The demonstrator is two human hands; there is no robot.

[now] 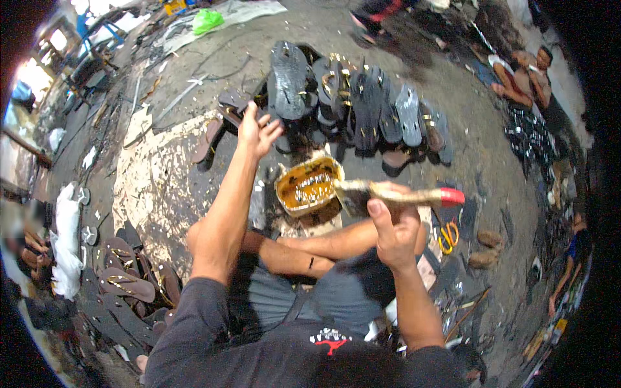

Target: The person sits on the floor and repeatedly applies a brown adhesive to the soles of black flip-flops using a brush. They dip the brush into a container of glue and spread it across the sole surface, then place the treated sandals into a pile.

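My right hand (pixel 396 234) grips a flat brush (pixel 424 193) with a pale handle and a red end, held roughly level. Its bristle end points left, at the right rim of a squarish tub (pixel 281 197) smeared inside with yellow-brown stuff; whether they touch, I cannot tell. My left hand (pixel 260 134) is raised beyond the tub to the left, fingers apart and holding nothing. Close by it are dark sandals (pixel 234 100) with gold-coloured trim. A row of piled black and grey flip-flops (pixel 367 107) runs to the right of that hand, beyond the tub.
More sandals (pixel 126 275) lie heaped at my left. Orange-handled scissors (pixel 447 237) are on the ground right of my knee, with brown lumps (pixel 486 249) farther right. A stained pale sheet (pixel 155 171) covers ground at left. Other people (pixel 527 81) sit at the far right.
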